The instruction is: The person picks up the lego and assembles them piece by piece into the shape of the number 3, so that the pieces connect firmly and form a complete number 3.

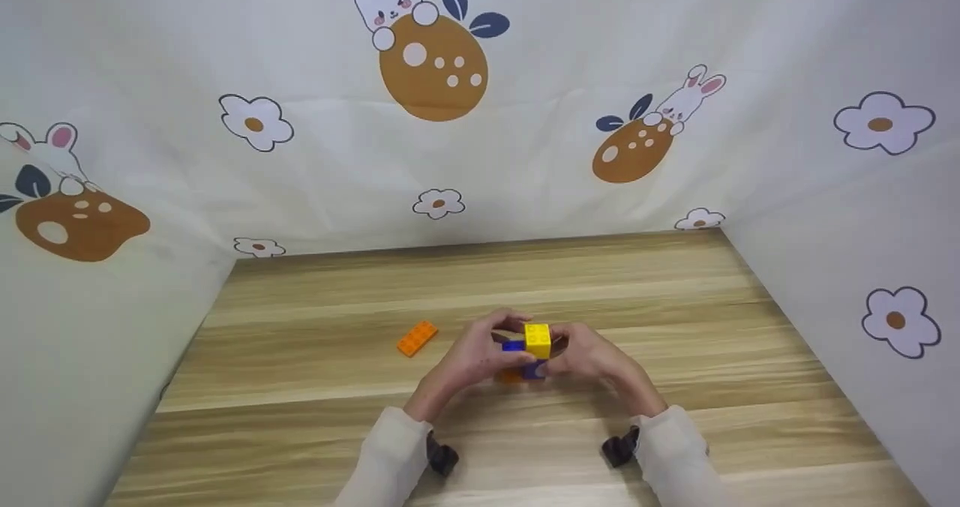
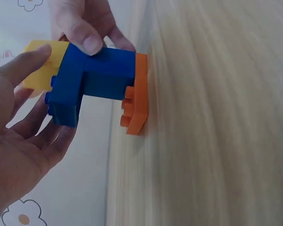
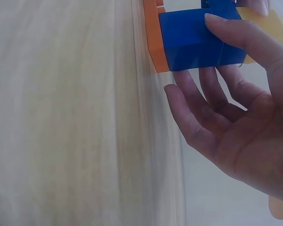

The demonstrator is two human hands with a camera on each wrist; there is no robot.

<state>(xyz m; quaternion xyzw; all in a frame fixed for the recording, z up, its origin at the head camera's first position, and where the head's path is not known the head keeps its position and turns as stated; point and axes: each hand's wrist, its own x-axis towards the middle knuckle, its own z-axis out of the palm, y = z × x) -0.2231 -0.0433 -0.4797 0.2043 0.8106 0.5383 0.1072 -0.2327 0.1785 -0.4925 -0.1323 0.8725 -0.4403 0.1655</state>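
A small stack of plastic building bricks (image 1: 527, 353) is held between both hands just above the middle of the light wooden counter (image 1: 675, 327). The stack is made up of a yellow brick (image 1: 537, 340) on top, blue bricks (image 2: 92, 80) in the middle and a flat orange plate (image 2: 139, 94) at the base, which is turned toward the counter and seems to rest on it or just over it. The left hand (image 1: 472, 353) is closed lightly about the stack from one side, fingertips pressed on the yellow and blue parts; the right hand (image 1: 592, 353) is curled round the opposite side, thumb laid on the blue bricks. Such opposed grips would keep the stack steady while its pieces are pressed together.

A loose flat orange brick (image 1: 416, 338) lies on the counter, near the left hand but apart from it. The counter is enclosed at the back and both sides by a pale cloth (image 1: 525, 154) printed with rabbits and flowers. Pale sleeves (image 1: 390, 447) cover the forearms.
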